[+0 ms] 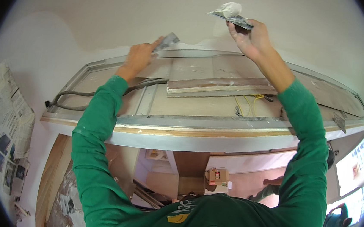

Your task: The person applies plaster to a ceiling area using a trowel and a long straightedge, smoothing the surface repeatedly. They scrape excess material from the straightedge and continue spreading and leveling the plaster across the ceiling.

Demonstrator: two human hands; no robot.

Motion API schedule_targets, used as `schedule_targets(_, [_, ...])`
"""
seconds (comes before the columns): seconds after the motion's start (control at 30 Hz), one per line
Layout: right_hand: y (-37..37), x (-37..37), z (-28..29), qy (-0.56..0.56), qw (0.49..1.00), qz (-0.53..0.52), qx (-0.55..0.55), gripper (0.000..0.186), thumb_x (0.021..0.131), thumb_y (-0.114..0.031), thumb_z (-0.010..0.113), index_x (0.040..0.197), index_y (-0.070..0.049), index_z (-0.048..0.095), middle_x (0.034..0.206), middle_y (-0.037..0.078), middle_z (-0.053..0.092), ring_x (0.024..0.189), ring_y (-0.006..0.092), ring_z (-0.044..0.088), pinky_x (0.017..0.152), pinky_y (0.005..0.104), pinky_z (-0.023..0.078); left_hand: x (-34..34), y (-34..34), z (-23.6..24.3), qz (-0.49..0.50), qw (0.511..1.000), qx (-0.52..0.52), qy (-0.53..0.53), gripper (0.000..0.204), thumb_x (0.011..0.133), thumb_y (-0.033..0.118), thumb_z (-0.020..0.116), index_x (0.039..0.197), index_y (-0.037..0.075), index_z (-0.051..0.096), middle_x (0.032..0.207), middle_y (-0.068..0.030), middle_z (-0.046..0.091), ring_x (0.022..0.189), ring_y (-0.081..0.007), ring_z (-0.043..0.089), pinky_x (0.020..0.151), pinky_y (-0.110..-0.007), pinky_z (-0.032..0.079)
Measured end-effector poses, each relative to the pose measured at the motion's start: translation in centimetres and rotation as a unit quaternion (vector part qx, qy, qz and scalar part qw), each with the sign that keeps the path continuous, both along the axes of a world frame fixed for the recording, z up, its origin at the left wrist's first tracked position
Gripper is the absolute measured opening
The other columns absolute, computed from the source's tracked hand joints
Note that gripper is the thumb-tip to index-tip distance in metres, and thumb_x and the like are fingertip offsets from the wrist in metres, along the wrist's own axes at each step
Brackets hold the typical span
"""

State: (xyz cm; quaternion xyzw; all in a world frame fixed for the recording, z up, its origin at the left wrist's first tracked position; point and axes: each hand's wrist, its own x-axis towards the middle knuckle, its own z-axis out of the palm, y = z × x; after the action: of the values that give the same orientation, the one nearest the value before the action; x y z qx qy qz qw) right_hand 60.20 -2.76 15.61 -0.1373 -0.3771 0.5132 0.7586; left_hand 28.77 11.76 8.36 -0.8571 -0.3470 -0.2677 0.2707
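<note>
My left hand (139, 59) is closed around a grey putty knife (167, 42), its broad blade pointing up and right close to the pale wall surface (125, 17). Raised higher, my right hand (254, 41) grips a flat metal filling blade (235, 19), held roughly level with the thumb beneath. On top of that blade sits a lump of white putty (232, 9). Below both hands runs a recessed frame (187, 51) along the foot of the wall surface. The handle in my left hand is mostly hidden by the fingers.
Inside the recess lie a wooden board (219, 86), a dark cable (73, 93) and yellow wires (246, 104). A white ledge (196, 145) borders it. Newspaper sheets (10, 120) cover the left wall. Far below stand a cardboard box (217, 177) and, at lower right, another person (337, 220).
</note>
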Motion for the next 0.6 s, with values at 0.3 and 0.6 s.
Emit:
schedule_targets(0.3, [14.1,4.4,-8.3,-0.002,0.988,-0.109,-0.105,0.033,0.093,-0.004,0.029,0.116,0.014,0.045,0.113,0.024,0.051,0.099,0.0346,0.057,0.085,0.0427,0.057,-4.9,1.5,-2.0,0.017,0.995,-0.053,-0.084,0.060,0.081,0.023,0.071,0.137,0.019,0.051,0.088,-0.0168,0.068,0.085,-0.0353,0.065,0.079,-0.045,0.051])
schedule_targets(0.6, [20.9,8.5,-11.3,0.013,0.968,-0.135,-0.211,0.036,0.097,-0.009,0.029,0.124,-0.002,0.051,0.121,0.017,0.054,0.106,0.0307,0.057,0.084,0.0418,0.058,-4.5,0.6,-0.9,-0.016,0.986,-0.103,-0.130,0.051,0.080,0.022,0.073,0.127,0.011,0.058,0.082,-0.0159,0.067,0.083,-0.0346,0.064,0.079,-0.044,0.051])
